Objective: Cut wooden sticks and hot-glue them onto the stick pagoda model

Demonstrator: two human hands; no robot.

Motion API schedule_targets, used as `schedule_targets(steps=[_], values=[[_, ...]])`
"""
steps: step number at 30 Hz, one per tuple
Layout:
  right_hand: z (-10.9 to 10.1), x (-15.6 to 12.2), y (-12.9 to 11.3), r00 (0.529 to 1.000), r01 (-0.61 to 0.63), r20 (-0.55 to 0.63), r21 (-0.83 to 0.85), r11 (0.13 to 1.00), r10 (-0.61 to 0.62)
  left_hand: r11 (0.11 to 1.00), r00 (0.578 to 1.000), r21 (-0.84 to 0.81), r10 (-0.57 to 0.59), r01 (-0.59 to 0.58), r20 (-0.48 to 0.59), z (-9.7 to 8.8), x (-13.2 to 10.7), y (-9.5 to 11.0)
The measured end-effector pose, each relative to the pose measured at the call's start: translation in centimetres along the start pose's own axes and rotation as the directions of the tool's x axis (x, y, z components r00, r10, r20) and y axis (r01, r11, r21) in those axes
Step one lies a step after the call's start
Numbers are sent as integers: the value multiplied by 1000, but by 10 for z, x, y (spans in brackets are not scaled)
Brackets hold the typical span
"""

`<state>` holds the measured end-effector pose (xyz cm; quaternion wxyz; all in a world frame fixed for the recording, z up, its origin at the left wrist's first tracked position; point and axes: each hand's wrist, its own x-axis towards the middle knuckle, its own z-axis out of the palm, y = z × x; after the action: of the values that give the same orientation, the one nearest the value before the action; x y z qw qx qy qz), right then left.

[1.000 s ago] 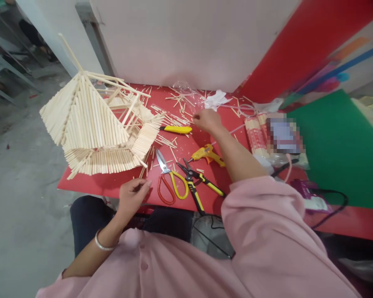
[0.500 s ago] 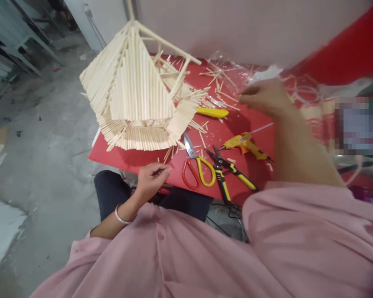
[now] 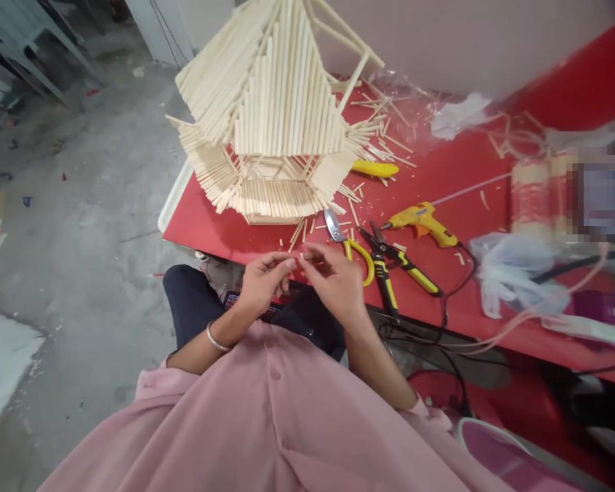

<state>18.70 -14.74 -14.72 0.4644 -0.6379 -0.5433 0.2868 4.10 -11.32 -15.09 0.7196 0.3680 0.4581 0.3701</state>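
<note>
My left hand (image 3: 260,283) and my right hand (image 3: 339,281) meet at the table's front edge, fingertips close together. Both are closed in a pinch; a tiny pale bit shows at the right fingertips, too small to name. What the left fingers hold, if anything, is hidden. Beyond them stands a model house (image 3: 281,102) of thin wooden sticks, with a pointed, partly covered roof. Scissors (image 3: 361,260) lie beside my right hand, which covers part of their handles. Next to them are black-and-yellow pliers (image 3: 387,273) and a yellow glue gun (image 3: 423,220) with a glue stick in its back.
Loose sticks (image 3: 397,142) and a yellow-handled tool (image 3: 376,168) lie on the red table (image 3: 461,198). To the right are a plastic bag (image 3: 517,273), stick bundles (image 3: 530,198) and cables (image 3: 445,307). A wall stands behind.
My right hand has come back from the loose sticks at the far right to meet my left hand. The view has shifted, so the house appears higher and further right.
</note>
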Motion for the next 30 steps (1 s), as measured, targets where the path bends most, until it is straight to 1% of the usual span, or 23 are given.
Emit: schedule_targets(steps=[2,4,6,8,9,11,13,15,17,20,22,24,30], values=[[9,-2,-2,999,52,-4,-68,996,-53,1000,1000,-17,11,-12,-22,-7,-1,0],[13,-4,-6,987,164,25,-157,974,-162,1000,1000,-13,20,-20,-21,-13,-2,-1],[15,-6,-10,957,291,69,-214,932,-283,999,999,2,37,-37,-12,-18,-2,-1],[16,-8,-12,931,366,71,-232,901,-359,998,998,17,63,-63,1,-21,-2,0],[16,-9,-12,925,377,51,-238,895,-376,997,997,19,73,-73,14,-21,-2,0],[16,-11,-12,927,360,-13,-250,899,-375,997,996,9,73,-73,54,-20,-1,1],[13,-13,-11,932,329,-71,-251,910,-356,999,993,-24,47,-44,105,-16,0,2],[9,-14,-10,933,316,-94,-242,917,-347,998,991,-60,13,-5,132,-11,1,2],[5,-15,-12,930,326,-96,-232,916,-355,996,993,-91,-12,23,114,-6,0,4],[-1,-12,-18,911,380,-80,-218,899,-404,993,997,-117,-24,32,68,-3,-3,11],[-3,-8,-24,894,425,-59,-201,883,-444,993,998,-113,-17,24,65,-4,-5,17],[-2,-3,-29,884,452,-48,-171,876,-465,998,997,-69,-1,6,77,-9,-8,25],[6,1,-38,878,475,-28,-67,878,-477,995,992,80,50,-59,114,-26,-19,40]])
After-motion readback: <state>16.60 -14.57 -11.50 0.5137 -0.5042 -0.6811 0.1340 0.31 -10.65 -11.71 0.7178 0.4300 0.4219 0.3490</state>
